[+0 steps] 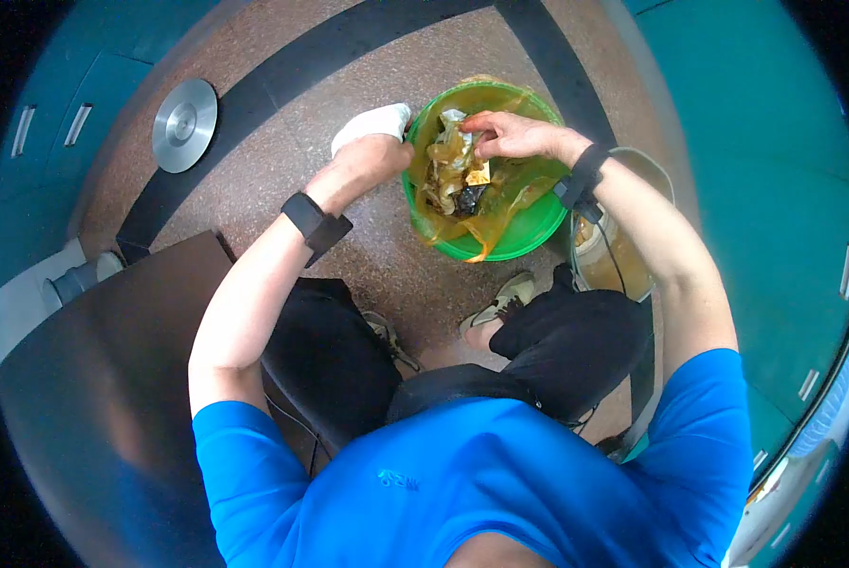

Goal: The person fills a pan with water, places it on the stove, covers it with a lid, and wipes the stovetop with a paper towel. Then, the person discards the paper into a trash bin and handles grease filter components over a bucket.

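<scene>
A green bin lined with a yellowish plastic bag stands on the floor before me, with crumpled wrappers and other rubbish inside. My left hand is closed on a white cloth or tissue at the bin's left rim. My right hand reaches over the bin from the right. Its fingers are bent at the upper part of the rubbish, and whether they pinch anything is too small to tell.
A round metal disc lies on the floor at the upper left. Right of the bin stands a translucent bucket with something inside. Teal cabinets line both sides, and a dark surface is at lower left.
</scene>
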Motion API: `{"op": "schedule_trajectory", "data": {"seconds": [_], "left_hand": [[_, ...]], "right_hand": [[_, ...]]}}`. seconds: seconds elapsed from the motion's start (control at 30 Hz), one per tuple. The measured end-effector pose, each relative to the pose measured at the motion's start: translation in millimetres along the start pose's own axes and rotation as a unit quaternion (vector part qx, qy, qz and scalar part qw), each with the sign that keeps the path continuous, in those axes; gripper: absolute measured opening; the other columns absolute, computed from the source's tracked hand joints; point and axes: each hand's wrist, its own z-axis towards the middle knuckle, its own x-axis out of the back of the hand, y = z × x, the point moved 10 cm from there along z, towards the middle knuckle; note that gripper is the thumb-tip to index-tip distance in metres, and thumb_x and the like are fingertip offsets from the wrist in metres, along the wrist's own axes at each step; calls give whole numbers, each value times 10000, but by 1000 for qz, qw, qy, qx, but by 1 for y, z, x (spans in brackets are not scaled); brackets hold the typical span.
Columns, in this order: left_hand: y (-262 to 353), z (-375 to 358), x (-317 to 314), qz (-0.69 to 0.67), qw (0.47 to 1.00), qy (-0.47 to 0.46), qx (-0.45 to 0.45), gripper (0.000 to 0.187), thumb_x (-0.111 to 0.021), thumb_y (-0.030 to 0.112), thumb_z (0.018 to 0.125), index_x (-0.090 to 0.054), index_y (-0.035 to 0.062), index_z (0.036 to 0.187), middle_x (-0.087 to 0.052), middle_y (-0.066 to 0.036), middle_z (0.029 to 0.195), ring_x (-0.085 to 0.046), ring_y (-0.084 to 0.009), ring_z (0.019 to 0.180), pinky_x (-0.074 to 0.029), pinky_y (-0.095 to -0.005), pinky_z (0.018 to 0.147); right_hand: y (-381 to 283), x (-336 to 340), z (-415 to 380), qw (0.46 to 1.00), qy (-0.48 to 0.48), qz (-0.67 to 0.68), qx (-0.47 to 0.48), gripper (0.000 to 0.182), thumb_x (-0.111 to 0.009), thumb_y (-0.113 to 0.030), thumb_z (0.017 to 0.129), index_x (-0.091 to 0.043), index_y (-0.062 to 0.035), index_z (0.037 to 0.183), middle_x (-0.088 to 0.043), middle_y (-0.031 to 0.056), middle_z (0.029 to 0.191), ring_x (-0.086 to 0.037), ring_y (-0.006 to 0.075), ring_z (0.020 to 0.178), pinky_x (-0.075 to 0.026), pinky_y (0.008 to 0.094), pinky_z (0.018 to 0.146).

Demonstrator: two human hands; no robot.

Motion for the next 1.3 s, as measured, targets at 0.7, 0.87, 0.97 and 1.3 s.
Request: {"op": "schedule_trajectory", "data": {"seconds": [0.7,0.87,0.97,1.3], "left_hand": [[-37,7,-67,-250,934,-205,153,289,-620,233,901,-703,0,1050,-728,-82,860,-696,-171,710,-552,-314,633],[-40,-15,-61,-421,869,-144,216,197,-572,161,934,-696,12,967,-698,-81,801,-617,-172,609,-464,-319,537],[-26,-23,-74,-500,836,-82,212,184,-574,149,934,-693,15,973,-694,-81,804,-600,-172,609,-453,-323,529],[-4,-40,-101,-493,839,21,229,294,-583,224,954,-665,1,1127,-711,-94,1029,-652,-177,824,-531,-330,693]], "right_hand": [[-16,-20,14,993,83,-64,59,546,-560,-81,913,-508,-15,1452,-579,151,1393,-592,261,1248,-463,369,1088],[-52,-42,-8,983,117,-139,19,485,-479,-29,847,-580,21,1319,-605,260,1315,-567,391,1273,-455,431,1096],[-60,-53,-35,972,145,-181,-43,465,-490,-32,831,-582,30,1283,-608,261,1269,-581,416,1222,-474,495,1041],[-68,-33,-88,968,246,-38,-38,369,-498,-41,860,-582,-18,1219,-685,238,1150,-647,397,1148,-494,502,1006]]}}
